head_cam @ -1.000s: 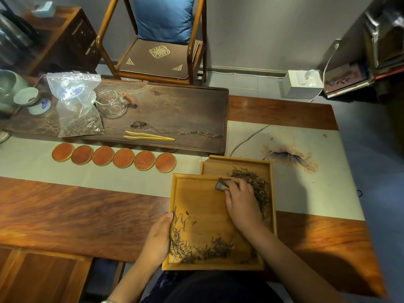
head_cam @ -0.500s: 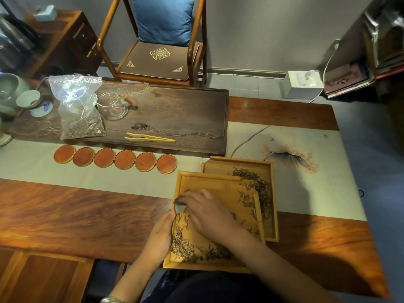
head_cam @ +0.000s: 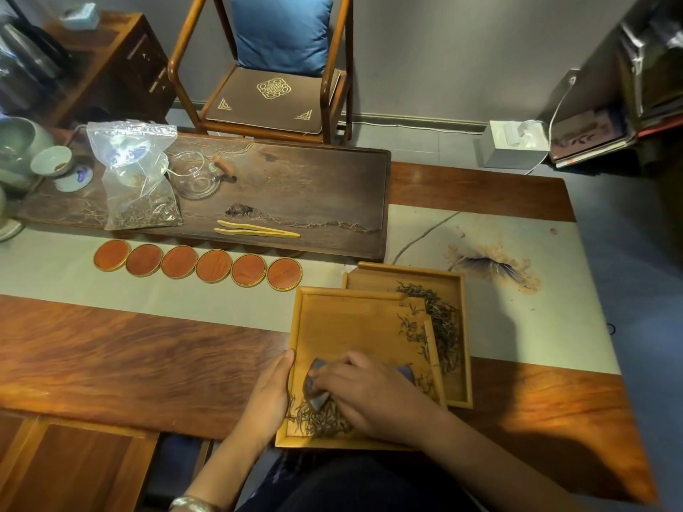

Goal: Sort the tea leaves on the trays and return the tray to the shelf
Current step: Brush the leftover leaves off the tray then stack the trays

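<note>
Two shallow bamboo trays overlap at the table's near edge. The near tray (head_cam: 343,327) lies partly on top of the far tray (head_cam: 464,327). A pile of dark tea leaves (head_cam: 441,327) lies along the far tray's right side, and a smaller heap of tea leaves (head_cam: 314,421) sits in the near tray's front left corner. My left hand (head_cam: 268,397) grips the near tray's left rim. My right hand (head_cam: 369,389) presses a small grey-blue scraper (head_cam: 314,391) down onto the front heap.
A long dark tea board (head_cam: 295,186) holds a plastic bag of tea (head_cam: 136,179), a glass pitcher (head_cam: 197,179) and bamboo tweezers (head_cam: 255,229). Several round orange coasters (head_cam: 197,266) line the cloth runner. A chair (head_cam: 273,68) stands beyond the table.
My right hand has swept the scraper from the far tray's leaf pile leftward and then toward me, down to the near tray's front left corner. The left hand stays on the rim.
</note>
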Available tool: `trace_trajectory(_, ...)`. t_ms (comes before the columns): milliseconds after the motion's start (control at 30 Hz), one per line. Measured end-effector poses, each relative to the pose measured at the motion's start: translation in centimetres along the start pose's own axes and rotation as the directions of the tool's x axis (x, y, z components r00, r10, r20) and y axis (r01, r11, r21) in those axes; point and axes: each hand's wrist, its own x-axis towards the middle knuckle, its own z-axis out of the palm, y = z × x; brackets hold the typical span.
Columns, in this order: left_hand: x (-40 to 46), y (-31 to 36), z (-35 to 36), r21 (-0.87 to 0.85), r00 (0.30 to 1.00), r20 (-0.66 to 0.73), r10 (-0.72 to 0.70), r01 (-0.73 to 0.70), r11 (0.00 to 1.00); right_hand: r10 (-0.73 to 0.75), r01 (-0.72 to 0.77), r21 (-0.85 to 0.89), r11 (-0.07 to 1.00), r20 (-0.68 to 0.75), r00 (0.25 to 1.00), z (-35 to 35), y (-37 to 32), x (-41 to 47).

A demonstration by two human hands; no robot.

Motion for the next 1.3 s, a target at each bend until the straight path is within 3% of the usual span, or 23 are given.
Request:
trace_trajectory(267, 0.2, 0.5, 0.1, -0.081, 0.998, -0.033, -0.045, 0.042, 0.996, -0.191, 0.193, -0.061, 0.979, 0.046, 0.981, 0.3, -1.4, 1.3)
trace_trajectory(467, 0.1, 1.0, -0.2, -0.006, 0.998, -0.064, 0.008, -0.008, 1.000, -0.255, 0.265, -0.103, 0.959, 0.099, 0.962, 0.3, -1.0, 0.5)
trace_trajectory(733, 0.3, 0.5, -0.3, 0.007, 0.999, -0.023, 0.032, -0.032, 0.999, -0.186, 0.190, -0.064, 0.980, 0.067, 0.980, -0.9, -0.6, 0.0)
trace_trajectory(900, 0.5, 0.6, -0.2, -0.096, 0.999, -0.037, 0.025, -0.029, 0.995, -0.226, 0.231, -0.041, 0.972, 0.099, 0.969, 0.1, -1.6, 1.5)
trace_trajectory(1300, 0.6, 0.3, -1.0, 0.011, 1.000, -0.004, -0.001, 0.001, 1.000, -0.193, 0.199, -0.037, 0.979, 0.114, 0.974, -0.4, 0.0, -0.2)
